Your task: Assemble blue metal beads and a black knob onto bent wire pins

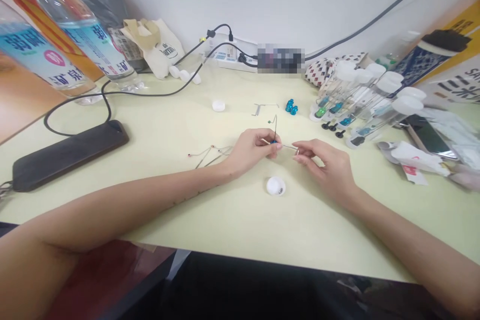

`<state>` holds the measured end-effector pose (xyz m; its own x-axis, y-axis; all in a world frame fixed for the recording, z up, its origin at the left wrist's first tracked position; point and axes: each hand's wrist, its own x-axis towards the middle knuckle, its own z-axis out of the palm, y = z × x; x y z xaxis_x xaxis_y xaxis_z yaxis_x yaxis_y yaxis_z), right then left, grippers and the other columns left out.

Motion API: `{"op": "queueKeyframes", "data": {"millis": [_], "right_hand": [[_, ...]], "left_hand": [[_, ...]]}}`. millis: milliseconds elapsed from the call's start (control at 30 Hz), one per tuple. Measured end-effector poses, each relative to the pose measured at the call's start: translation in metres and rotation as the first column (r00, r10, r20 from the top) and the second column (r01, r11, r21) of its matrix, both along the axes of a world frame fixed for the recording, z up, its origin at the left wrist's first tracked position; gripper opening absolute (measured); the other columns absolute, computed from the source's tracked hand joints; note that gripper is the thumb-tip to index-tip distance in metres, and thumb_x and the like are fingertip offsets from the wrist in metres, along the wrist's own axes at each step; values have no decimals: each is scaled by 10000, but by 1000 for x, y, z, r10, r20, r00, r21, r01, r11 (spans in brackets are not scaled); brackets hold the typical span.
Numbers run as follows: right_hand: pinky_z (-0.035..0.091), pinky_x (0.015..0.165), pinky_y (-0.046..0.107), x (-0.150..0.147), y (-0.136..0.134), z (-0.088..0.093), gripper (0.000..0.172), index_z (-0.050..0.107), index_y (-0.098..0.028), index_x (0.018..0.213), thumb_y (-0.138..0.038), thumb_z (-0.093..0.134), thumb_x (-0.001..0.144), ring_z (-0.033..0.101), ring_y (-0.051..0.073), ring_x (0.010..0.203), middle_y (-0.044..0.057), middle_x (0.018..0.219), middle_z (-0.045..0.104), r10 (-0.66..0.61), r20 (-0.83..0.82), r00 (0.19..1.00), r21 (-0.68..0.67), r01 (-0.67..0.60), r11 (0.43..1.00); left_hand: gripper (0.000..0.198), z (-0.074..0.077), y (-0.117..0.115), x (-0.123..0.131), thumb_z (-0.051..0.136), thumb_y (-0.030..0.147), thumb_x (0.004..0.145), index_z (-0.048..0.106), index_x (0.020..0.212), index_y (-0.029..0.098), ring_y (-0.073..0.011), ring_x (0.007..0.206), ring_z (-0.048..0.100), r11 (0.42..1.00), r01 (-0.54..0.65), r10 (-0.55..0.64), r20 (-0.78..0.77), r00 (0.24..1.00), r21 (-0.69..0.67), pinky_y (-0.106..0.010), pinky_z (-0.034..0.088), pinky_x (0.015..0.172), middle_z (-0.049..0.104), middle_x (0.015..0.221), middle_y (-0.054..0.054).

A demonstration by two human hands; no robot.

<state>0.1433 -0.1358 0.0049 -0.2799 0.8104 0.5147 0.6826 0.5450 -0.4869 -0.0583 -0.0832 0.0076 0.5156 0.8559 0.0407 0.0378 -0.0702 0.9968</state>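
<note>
My left hand point(251, 149) pinches a small blue metal fitting point(273, 142), mostly covered by the fingertips. A thin bent wire point(276, 127) rises from it, with a small green bead at its end. Between thumb and fingers, my right hand point(332, 165) grips a thin L-bent metal rod point(288, 147) that looks like a hex key. Its tip reaches the fitting, though the contact is hidden. Just below the hands lies a white cap point(274, 185) with tiny dark parts in it. Several beaded wires point(204, 152) lie beside my left wrist.
Behind the hands are blue fittings point(291, 106), bent metal rods point(265, 106) and a white cap point(218, 105). At right stand several capped clear tubes point(369, 105), with black screws point(333, 128) and a phone point(431, 135) nearby. A power bank point(69, 155) and water bottles point(80, 25) occupy the left.
</note>
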Motion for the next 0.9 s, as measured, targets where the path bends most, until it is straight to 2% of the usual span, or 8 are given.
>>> {"op": "queueKeyframes", "data": {"millis": [100, 200, 333, 533, 633, 733, 800, 900], "right_hand": [[534, 666, 275, 4, 5, 1, 204, 632, -153, 1072, -199, 590, 878, 652, 151, 745, 84, 886, 686, 44, 199, 979, 214, -88, 973], [546, 675, 260, 7, 7, 1, 204, 642, -149, 1064, -125, 527, 897, 666, 146, 769, 90, 917, 700, 57, 256, 965, 271, -128, 954], [541, 618, 231, 6, 3, -4, 282, 637, -177, 1105, -92, 440, 922, 635, 103, 664, 43, 818, 679, 112, 155, 982, 179, -139, 974], [521, 565, 210, -1, -2, -6, 268, 612, -213, 1126, -135, 432, 944, 587, 75, 562, -12, 734, 643, 33, -95, 995, -25, -35, 999], [523, 601, 225, 0, 1, -3, 249, 612, -205, 1116, -151, 439, 946, 612, 96, 632, 16, 784, 655, 40, 66, 997, 103, -47, 994], [524, 661, 270, 5, 2, -1, 223, 622, -212, 1100, -171, 489, 926, 638, 147, 773, 70, 956, 670, -46, 278, 960, 285, -36, 958], [523, 695, 295, 10, 3, 0, 235, 628, -225, 1089, -158, 476, 923, 637, 168, 829, 83, 1063, 655, -90, 362, 928, 326, -35, 945], [522, 732, 315, 14, 2, 2, 235, 636, -207, 1067, -137, 468, 917, 636, 187, 854, 87, 1032, 669, -91, 439, 894, 350, -77, 934]], "left_hand": [[194, -2, 2, -1, 625, 296, 797, 633, 854, 110, -98, 691, 614, 1000, -8, 9, 67, 998, -11, -269, 529, 721, 606, 792, -30], [181, -3, 2, 0, 634, 283, 788, 636, 838, 109, -99, 689, 614, 1000, 1, -1, 42, 999, 9, -267, 528, 724, 608, 758, -29], [158, -3, 1, 1, 652, 247, 767, 639, 833, 105, -105, 673, 610, 1000, 15, -14, -15, 1000, 14, -272, 528, 719, 612, 694, -30], [173, 0, -1, 0, 651, 268, 774, 641, 849, 112, -110, 683, 605, 999, 52, -51, -56, 997, 13, -286, 524, 738, 620, 707, -35], [184, 1, -1, 0, 654, 274, 777, 645, 845, 103, -106, 697, 602, 999, 50, -50, -12, 999, -12, -267, 524, 731, 616, 718, -36], [209, 1, 0, 0, 662, 299, 776, 648, 852, 105, -103, 716, 600, 998, 49, -48, 32, 998, -27, -259, 524, 740, 617, 746, -34], [222, 2, 0, 0, 676, 315, 766, 651, 850, 112, -101, 715, 599, 998, 46, -45, 39, 998, -39, -256, 522, 738, 618, 759, -29], [227, 6, -2, 0, 699, 312, 744, 655, 837, 110, -99, 705, 600, 997, 43, -42, 9, 999, -69, -246, 518, 728, 619, 743, -24]]}}
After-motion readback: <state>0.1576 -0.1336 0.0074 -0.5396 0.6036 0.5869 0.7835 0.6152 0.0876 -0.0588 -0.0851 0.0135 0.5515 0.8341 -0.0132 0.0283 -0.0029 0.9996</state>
